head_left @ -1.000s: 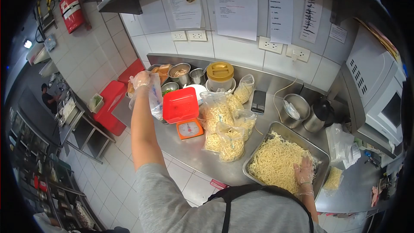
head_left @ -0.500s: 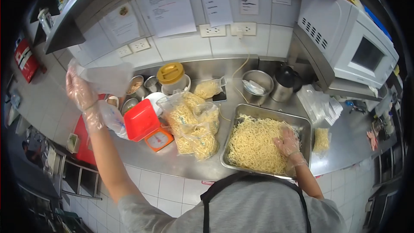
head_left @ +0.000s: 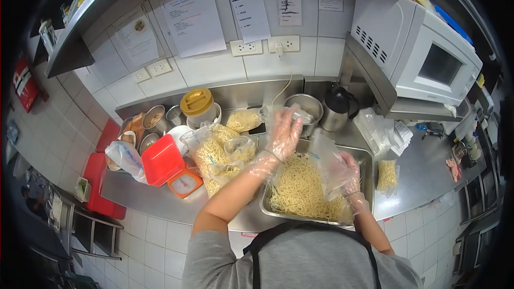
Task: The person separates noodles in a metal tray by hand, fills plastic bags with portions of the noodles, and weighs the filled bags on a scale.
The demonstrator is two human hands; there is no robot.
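Note:
A clear plastic bag hangs over the tray, gripped at its right side by my gloved right hand. My left hand, also in a clear plastic glove, is raised above the tray's left back corner with its fingers stretched out. Some clear plastic shows beside those fingers; whether it is glove or another bag I cannot tell. Below both hands, a steel tray holds a wide heap of yellow noodles. Left of it lie filled noodle bags, partly hidden by my left forearm.
An orange scale carries a red container. Behind the tray stand a steel bowl and a vacuum jug. A small noodle bag and plastic bags lie right. A microwave sits on the shelf.
My left hand has swung from the far left, where a clear bag was held up, to above the tray. My right hand has lifted off the noodles and now grips a clear bag.

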